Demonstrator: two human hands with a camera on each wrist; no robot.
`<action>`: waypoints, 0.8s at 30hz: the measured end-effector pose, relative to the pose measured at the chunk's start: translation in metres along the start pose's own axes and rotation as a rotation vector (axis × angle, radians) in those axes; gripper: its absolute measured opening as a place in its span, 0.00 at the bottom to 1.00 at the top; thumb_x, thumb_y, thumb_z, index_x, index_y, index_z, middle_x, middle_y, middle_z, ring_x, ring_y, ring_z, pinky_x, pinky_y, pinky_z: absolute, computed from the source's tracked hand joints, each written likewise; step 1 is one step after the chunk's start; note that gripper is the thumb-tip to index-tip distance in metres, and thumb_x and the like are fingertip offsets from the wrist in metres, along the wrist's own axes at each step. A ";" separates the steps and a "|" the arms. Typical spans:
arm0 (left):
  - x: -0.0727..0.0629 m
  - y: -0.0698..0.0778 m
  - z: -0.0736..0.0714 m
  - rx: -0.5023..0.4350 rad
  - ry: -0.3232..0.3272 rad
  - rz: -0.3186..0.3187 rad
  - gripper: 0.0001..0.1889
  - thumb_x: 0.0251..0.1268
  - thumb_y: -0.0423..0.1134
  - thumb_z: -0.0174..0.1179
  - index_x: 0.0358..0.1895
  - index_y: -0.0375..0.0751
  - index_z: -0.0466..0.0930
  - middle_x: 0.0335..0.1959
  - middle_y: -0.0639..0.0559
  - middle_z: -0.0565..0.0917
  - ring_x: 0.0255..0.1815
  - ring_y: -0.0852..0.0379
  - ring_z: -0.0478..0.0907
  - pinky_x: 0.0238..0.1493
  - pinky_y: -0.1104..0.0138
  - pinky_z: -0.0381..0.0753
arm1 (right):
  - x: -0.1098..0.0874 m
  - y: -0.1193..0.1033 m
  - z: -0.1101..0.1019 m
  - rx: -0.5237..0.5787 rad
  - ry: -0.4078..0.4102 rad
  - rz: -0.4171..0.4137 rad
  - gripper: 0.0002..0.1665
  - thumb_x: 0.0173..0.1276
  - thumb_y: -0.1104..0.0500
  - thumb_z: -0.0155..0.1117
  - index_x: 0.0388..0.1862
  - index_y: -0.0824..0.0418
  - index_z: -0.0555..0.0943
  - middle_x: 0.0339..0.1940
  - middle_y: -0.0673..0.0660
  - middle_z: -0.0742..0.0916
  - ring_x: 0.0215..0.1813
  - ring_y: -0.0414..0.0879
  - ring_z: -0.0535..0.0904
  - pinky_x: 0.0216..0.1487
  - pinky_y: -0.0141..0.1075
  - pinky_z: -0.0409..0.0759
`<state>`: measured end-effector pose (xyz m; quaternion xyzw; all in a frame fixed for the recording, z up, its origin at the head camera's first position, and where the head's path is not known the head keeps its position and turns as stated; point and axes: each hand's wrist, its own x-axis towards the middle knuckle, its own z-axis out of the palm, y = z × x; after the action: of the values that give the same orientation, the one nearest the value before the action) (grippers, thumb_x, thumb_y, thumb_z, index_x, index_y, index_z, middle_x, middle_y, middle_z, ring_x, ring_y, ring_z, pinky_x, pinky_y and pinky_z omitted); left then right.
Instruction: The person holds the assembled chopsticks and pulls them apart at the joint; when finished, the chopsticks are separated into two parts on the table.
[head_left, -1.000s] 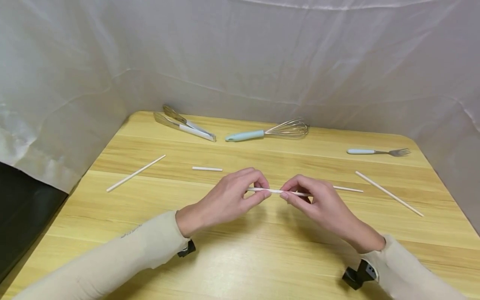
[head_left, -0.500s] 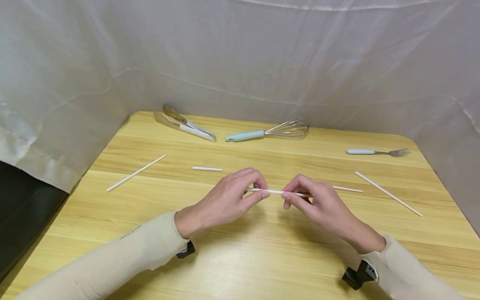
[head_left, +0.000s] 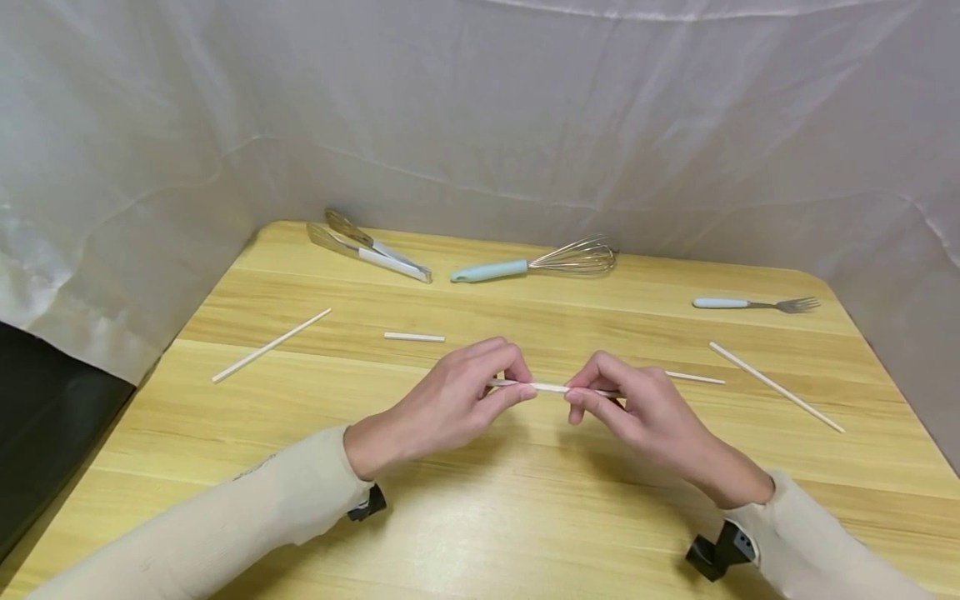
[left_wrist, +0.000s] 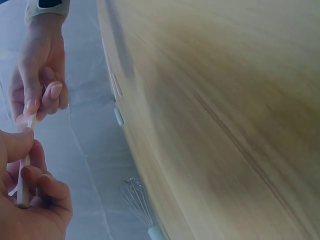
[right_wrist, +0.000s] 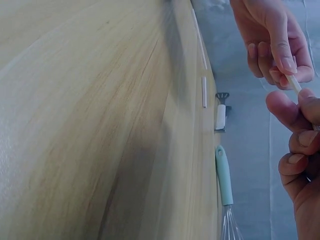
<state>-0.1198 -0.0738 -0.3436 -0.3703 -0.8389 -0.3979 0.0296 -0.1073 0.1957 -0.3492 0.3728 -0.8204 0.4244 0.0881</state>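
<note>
A thin white chopstick-like stick [head_left: 551,387] spans the gap between both hands, above the table. My left hand [head_left: 468,396] pinches it between thumb and fingers on the left. From the other side my right hand [head_left: 637,400] pinches it, thumb in front and fingers behind. In the left wrist view the squared end of the stick [left_wrist: 23,192] shows within the left palm. The right wrist view has a short length of the stick [right_wrist: 294,83] between the two sets of fingertips; its far end is mostly covered by the fingers.
On the wooden table [head_left: 480,525] lie a long white stick [head_left: 272,346], a short white piece [head_left: 414,337], another stick [head_left: 696,377] partly behind the right hand, and a slanted stick [head_left: 776,387]. Tongs [head_left: 375,250], a whisk [head_left: 491,271] and a fork [head_left: 723,303] lie farther back, before a grey curtain [head_left: 480,125].
The left fingertips have shifted slightly left, so more of the stick shows between the hands. The hands and stick sit slightly lower. The things on the table stay put.
</note>
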 end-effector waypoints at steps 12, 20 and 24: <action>-0.001 0.002 -0.001 -0.009 0.023 0.024 0.04 0.80 0.41 0.67 0.43 0.50 0.82 0.42 0.61 0.84 0.37 0.64 0.74 0.37 0.69 0.77 | -0.001 -0.002 -0.002 -0.036 0.026 -0.052 0.18 0.66 0.77 0.74 0.42 0.56 0.83 0.27 0.43 0.91 0.33 0.34 0.89 0.30 0.24 0.75; -0.002 0.003 -0.002 -0.023 0.021 0.017 0.04 0.80 0.40 0.67 0.42 0.50 0.82 0.41 0.62 0.83 0.37 0.64 0.75 0.37 0.69 0.77 | -0.001 -0.003 -0.002 -0.047 0.038 -0.067 0.18 0.65 0.76 0.74 0.42 0.55 0.84 0.27 0.43 0.90 0.31 0.33 0.87 0.27 0.21 0.70; -0.002 0.002 -0.004 -0.028 0.013 0.030 0.04 0.81 0.40 0.66 0.42 0.49 0.82 0.41 0.60 0.83 0.38 0.64 0.76 0.38 0.69 0.79 | -0.002 0.001 -0.005 -0.057 0.028 -0.067 0.17 0.66 0.76 0.74 0.43 0.57 0.84 0.27 0.43 0.90 0.31 0.33 0.87 0.28 0.22 0.74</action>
<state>-0.1182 -0.0771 -0.3406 -0.3806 -0.8274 -0.4114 0.0360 -0.1075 0.2004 -0.3474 0.3916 -0.8179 0.4028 0.1244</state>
